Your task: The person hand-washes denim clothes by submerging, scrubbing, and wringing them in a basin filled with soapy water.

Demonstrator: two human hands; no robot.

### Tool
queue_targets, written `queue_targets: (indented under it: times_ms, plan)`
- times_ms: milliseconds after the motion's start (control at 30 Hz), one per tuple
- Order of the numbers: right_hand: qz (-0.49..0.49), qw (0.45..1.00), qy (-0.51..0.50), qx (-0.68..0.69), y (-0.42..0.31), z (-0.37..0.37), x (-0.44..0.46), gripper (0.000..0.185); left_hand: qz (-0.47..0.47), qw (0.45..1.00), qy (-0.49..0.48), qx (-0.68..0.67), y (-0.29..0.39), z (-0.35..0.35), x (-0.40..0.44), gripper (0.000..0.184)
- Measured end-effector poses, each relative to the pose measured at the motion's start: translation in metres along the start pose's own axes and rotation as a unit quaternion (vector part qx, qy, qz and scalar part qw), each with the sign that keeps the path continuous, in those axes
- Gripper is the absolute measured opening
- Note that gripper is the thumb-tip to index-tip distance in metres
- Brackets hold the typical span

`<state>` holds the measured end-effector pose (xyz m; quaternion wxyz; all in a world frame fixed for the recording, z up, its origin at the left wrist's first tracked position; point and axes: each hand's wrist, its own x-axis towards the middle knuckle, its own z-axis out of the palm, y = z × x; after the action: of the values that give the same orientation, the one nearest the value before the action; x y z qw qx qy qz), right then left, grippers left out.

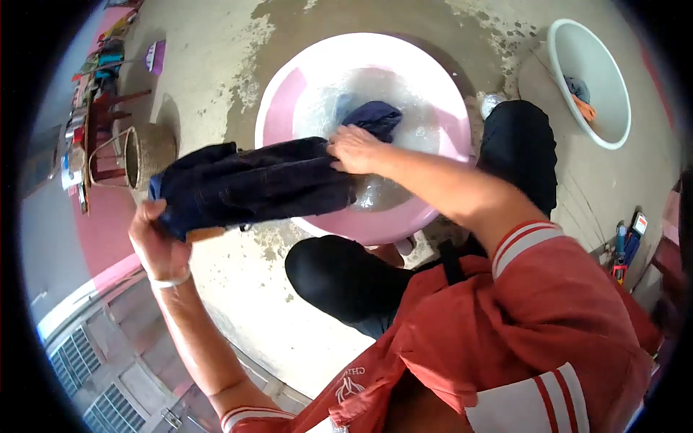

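Observation:
Dark blue jeans (253, 186) are stretched sideways in the air between my two hands, partly over the left rim of a large pink tub (274, 123). At the far left, my left hand (157, 242) is closed round one end of them. My right hand (355, 150) grips the other end above the tub, fingers wrapped in the cloth. Just beyond my right hand, a dark blue cloth (375, 117) lies partly in the cloudy water (422, 108) of the tub.
A pale green basin (610, 83) at the right holds a grey cloth and an orange cloth (585, 110). To the left stand a woven basket (160, 151) and a cluttered wooden bench (90, 137). My knees (336, 278) flank the tub's near side. The concrete floor (209, 94) has wet patches.

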<state>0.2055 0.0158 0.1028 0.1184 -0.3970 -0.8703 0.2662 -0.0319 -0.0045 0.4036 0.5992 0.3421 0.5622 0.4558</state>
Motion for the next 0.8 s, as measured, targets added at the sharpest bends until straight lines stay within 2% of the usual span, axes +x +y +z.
queue_targets:
  times_ms: [33,67,133,167,200,267,333,367,400,467,500,533,600,633,667,700,733,767,800]
  plan:
    - [-0.021,0.999,0.004,-0.045,-0.005,-0.023,0.000,0.025,-0.004,1.000,0.028,0.014,0.007,-0.013,0.004,0.042]
    - [-0.013,0.996,-0.029,-0.078,-0.005,-0.043,0.006,0.021,-0.021,1.000,-0.009,-0.009,0.013,-0.020,0.007,0.035]
    - [0.028,0.994,0.109,-0.011,0.009,-0.079,0.012,0.015,-0.055,0.996,0.046,-0.049,0.022,-0.091,0.030,0.035]
    - [0.060,0.987,0.146,0.036,0.009,-0.104,0.015,0.016,-0.029,0.994,0.091,-0.061,0.024,-0.087,0.024,0.033]
    - [0.042,0.977,0.206,0.038,0.004,-0.131,0.013,0.018,-0.005,0.988,0.133,-0.074,0.026,-0.081,0.018,0.031]
    - [-0.012,0.954,0.294,0.056,-0.005,-0.171,0.013,0.021,-0.033,0.990,0.081,-0.110,0.033,-0.102,0.020,0.030]
    - [0.070,0.967,0.202,0.140,-0.009,-0.162,0.008,0.024,-0.007,0.991,0.083,-0.104,0.039,-0.100,0.019,0.027]
    - [0.089,0.991,0.088,0.048,-0.009,-0.146,0.005,0.027,0.019,0.993,0.098,-0.061,0.044,-0.071,0.011,0.016]
    - [0.073,0.997,-0.017,-0.007,-0.004,-0.124,0.007,0.028,0.023,0.993,0.097,-0.066,0.045,-0.069,0.017,0.016]
    - [0.000,0.994,-0.103,0.029,-0.008,-0.135,0.005,0.028,-0.024,0.997,0.058,-0.039,0.054,-0.054,0.032,0.008]
    - [0.029,0.996,-0.083,0.032,-0.007,-0.148,0.011,0.028,0.002,0.994,0.100,-0.036,0.052,-0.042,0.029,0.009]
    - [0.061,0.995,-0.067,0.039,-0.006,-0.161,0.018,0.029,0.001,0.995,0.097,-0.038,0.058,-0.059,0.037,0.009]
    - [0.068,0.980,0.041,0.180,0.019,-0.171,0.030,0.030,-0.026,0.994,0.060,-0.087,0.070,-0.108,0.062,0.007]
    - [0.075,0.965,0.068,0.243,0.019,-0.165,0.031,0.033,-0.010,0.993,0.096,-0.066,0.073,-0.078,0.044,0.007]
    - [0.084,0.942,0.095,0.309,0.011,-0.161,0.026,0.037,-0.020,0.996,0.054,-0.061,0.082,-0.080,0.040,0.013]
    - [0.061,0.971,0.086,0.217,0.001,-0.152,0.011,0.045,-0.015,0.997,0.048,-0.051,0.089,-0.081,0.035,0.015]
    - [0.111,0.981,-0.034,0.153,-0.001,-0.130,0.009,0.047,-0.005,0.998,0.041,-0.040,0.095,-0.058,0.025,0.017]
    - [0.100,0.983,-0.033,0.150,0.000,-0.095,0.004,0.043,-0.003,0.999,0.039,-0.035,0.094,-0.036,0.018,0.017]
    - [0.105,0.984,-0.084,0.116,-0.017,-0.078,-0.002,0.039,0.006,1.000,0.020,0.020,0.092,-0.014,0.011,0.018]
